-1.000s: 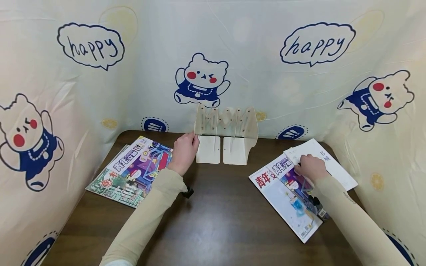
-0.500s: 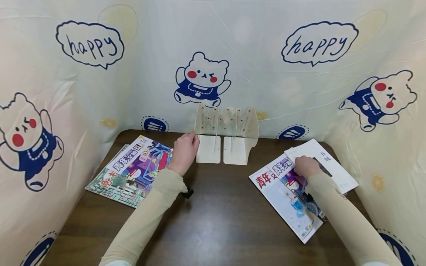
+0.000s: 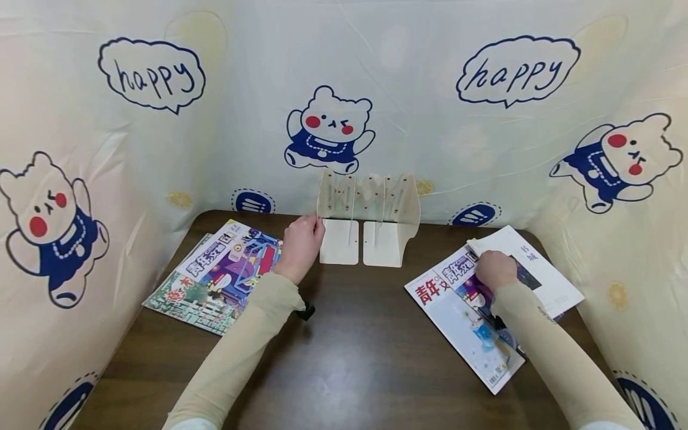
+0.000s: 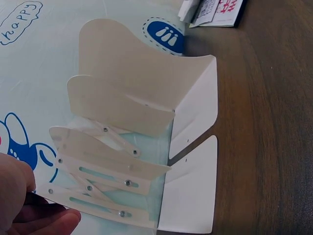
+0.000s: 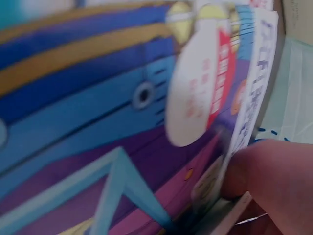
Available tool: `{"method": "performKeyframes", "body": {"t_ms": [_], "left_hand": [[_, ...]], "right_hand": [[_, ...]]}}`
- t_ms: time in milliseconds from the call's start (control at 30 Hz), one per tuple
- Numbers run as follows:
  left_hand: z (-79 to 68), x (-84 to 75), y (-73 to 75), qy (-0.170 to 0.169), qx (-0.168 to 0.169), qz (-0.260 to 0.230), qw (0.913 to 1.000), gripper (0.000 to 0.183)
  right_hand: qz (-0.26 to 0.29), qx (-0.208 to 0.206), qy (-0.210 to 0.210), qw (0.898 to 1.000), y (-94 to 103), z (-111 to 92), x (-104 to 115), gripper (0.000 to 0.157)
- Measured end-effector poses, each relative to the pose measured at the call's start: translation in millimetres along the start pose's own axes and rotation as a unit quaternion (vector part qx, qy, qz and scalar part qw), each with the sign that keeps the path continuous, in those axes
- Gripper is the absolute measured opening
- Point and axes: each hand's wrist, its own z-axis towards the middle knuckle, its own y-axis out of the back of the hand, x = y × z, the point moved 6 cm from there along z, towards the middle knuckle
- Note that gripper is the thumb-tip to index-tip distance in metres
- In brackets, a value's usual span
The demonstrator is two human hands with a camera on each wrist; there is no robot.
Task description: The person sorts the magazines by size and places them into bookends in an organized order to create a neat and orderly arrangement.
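At the back of the table, my left hand (image 3: pixel 302 248) pinches the left side panel of a cream adjustable bookend (image 3: pixel 340 242). The left wrist view shows the thumb and fingers on the edge of that bookend (image 4: pixel 132 68), whose slotted panels stand upright. On the right, my right hand (image 3: pixel 495 270) grips the edge of a purple-covered magazine (image 3: pixel 460 269). Close up in the right wrist view, the thumb presses on the edge of this magazine (image 5: pixel 122 112). Beneath it lies a white-covered magazine (image 3: pixel 480 334) with a blue drink picture. My forearm hides part of the purple cover.
A white-covered book (image 3: pixel 553 278) lies right of my right hand, partly under the pile. On the left lie another purple magazine (image 3: pixel 247 257) and a green-patterned one (image 3: pixel 199 298). A printed cloth (image 3: pixel 419 83) hangs behind and beside the brown table (image 3: pixel 344 358).
My right hand has shifted slightly left along the purple magazine's edge, uncovering a dark picture on the white book. My left hand keeps its hold on the bookend.
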Motion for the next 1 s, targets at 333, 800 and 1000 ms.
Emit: {"method": "performKeyframes", "body": {"t_ms": [333,800,1000], "left_hand": [[4.6,-3.1,0.9,-0.004,-0.007,0.001,1.0,0.026],[5.7,-3.7,-0.4,-0.003,-0.001,0.001,1.0,0.026],[0.1,-2.7,0.3,0.002,0.006,0.0,1.0,0.026]], "right_hand": [[-0.043,-0.029,0.024,0.998,4.6,1.6,-0.9,0.017],[-0.032,-0.034,0.001,0.999,7.1,-4.0,-4.4,0.023],[-0.058,-0.057,0.014,0.997,8.4,-12.1,-1.8,0.016]]}}
